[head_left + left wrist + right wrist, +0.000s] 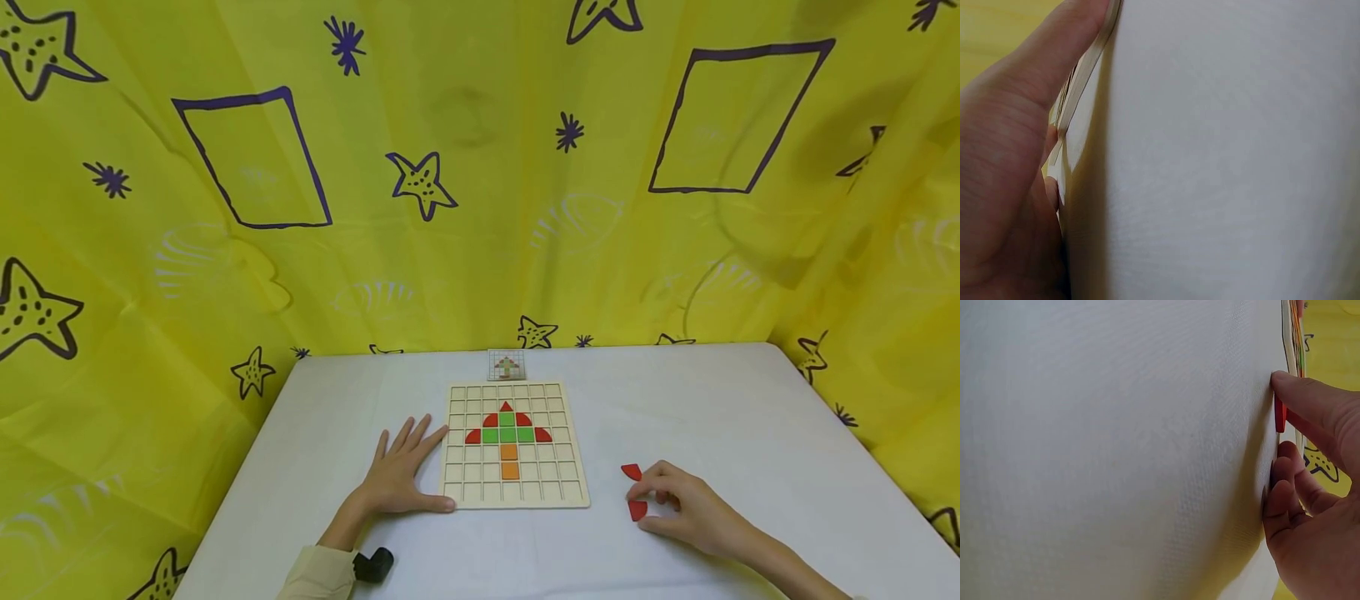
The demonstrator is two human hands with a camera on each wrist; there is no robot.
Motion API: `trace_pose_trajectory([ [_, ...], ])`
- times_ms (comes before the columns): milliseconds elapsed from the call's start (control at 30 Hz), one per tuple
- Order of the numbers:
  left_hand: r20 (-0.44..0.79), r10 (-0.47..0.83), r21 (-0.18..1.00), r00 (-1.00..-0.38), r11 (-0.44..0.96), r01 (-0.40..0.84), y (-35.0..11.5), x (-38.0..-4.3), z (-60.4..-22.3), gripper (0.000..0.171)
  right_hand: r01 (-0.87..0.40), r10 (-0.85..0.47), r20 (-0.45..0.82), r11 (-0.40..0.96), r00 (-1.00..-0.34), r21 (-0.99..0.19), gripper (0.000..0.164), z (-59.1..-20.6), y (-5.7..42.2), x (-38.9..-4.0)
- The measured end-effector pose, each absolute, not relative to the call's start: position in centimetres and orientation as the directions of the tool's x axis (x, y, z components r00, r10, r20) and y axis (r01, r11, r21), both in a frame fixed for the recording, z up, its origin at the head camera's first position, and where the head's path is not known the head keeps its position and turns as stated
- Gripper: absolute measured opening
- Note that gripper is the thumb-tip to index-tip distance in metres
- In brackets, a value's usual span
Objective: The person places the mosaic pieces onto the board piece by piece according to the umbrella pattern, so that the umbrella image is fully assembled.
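Note:
A wooden grid board (551, 493) lies flat on the table. In its cells sit a red triangle (506, 407), several red quarter-circle tiles, several green squares (507, 435) and two orange squares (510, 471), forming a tree-like shape. My left hand (401, 475) is spread at the board's left side, with thumb and a fingertip touching its edge. Right of the board, my right hand (686, 508) pinches a red quarter-circle tile (637, 510) between thumb and index finger, low at the tabletop. Another red quarter-circle tile (632, 472) lies just beyond those fingers.
Behind the board stands a small pattern card (517, 363) with a similar tree-like picture. White cloth covers the table (360, 392). A yellow curtain (480, 267) with stars and shells surrounds its back and sides. A black object (373, 566) is at my left cuff.

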State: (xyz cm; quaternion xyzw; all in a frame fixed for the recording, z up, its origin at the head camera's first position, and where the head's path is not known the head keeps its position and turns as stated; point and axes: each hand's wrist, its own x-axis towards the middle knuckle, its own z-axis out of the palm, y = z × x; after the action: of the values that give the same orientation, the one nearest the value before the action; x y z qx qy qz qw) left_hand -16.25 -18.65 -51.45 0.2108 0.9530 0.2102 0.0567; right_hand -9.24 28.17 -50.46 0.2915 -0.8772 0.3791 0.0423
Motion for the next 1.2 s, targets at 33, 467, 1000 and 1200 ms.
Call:
trace_pose_trajectory([
  [33,-0.01,0.427,0.429,-0.904,0.819,0.382,-18.7,-16.3,-51.5,0.119,-0.548,-0.483,0.299,0.538,-0.823,-0.64,0.029,-50.5,28.2,-9.3],
  [467,-0.029,0.412,0.429,-0.911,0.828,0.361,-18.9,-16.5,-52.0,0.123,-0.523,-0.468,0.276,0.56,-0.84,-0.643,0.024,-50.4,27.9,-9.3],
  [1000,-0.024,0.401,0.445,-0.916,0.824,0.35,-18.8,-16.4,-52.2,0.121,-0.616,-0.554,0.332,0.472,-0.763,-0.63,0.027,-48.9,26.7,-10.4],
  [1200,-0.017,0.405,0.436,-0.914,0.826,0.358,-18.8,-16.5,-52.2,0.12,-0.626,-0.575,0.326,0.46,-0.751,-0.63,0.022,-47.3,25.1,-11.7],
])
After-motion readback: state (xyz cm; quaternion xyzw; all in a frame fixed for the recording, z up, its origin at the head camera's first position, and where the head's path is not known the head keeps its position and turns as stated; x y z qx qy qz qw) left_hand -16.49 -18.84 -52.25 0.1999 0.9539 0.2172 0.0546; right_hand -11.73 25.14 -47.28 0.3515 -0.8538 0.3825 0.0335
